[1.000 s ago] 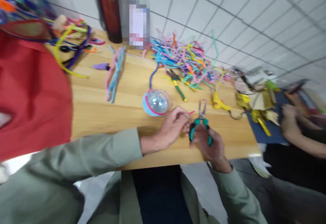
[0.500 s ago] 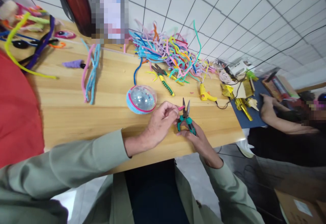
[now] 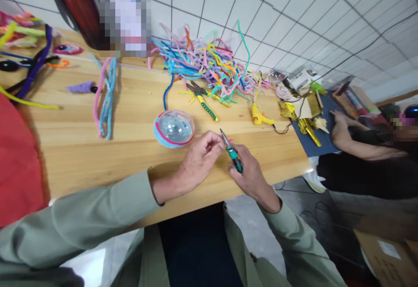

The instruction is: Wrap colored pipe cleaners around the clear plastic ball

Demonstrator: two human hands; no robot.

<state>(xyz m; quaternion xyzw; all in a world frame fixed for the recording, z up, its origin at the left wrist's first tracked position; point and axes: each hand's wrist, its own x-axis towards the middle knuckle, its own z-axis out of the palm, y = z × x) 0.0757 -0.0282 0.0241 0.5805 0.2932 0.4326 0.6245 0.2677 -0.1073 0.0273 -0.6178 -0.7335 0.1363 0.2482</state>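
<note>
My left hand (image 3: 200,160) is closed in a pinch on a short pink pipe cleaner (image 3: 230,140), most of it hidden by my fingers and the tool. Wrapped in my right hand (image 3: 251,171) are needle-nose pliers (image 3: 234,155) with teal and black handles. Their jaws look closed and point up and away, right by my left fingertips, across the pink piece. Just left of the hands sits a clear plastic ball (image 3: 176,126), its lower side wound with light blue pipe cleaner and a pink ring.
Behind lie a pipe cleaner heap (image 3: 202,62), green-yellow pliers (image 3: 206,104) and a yellow glue gun (image 3: 260,116). To the left are blue pipe cleaners (image 3: 109,99), a purple cone (image 3: 80,87) and red cloth (image 3: 19,165). Another person's arm (image 3: 355,141) rests at right.
The pliers have turned edge-on and their jaws have gone from apart to together at the pink pipe cleaner. My left hand keeps its pinch. The whole view has shifted slightly.
</note>
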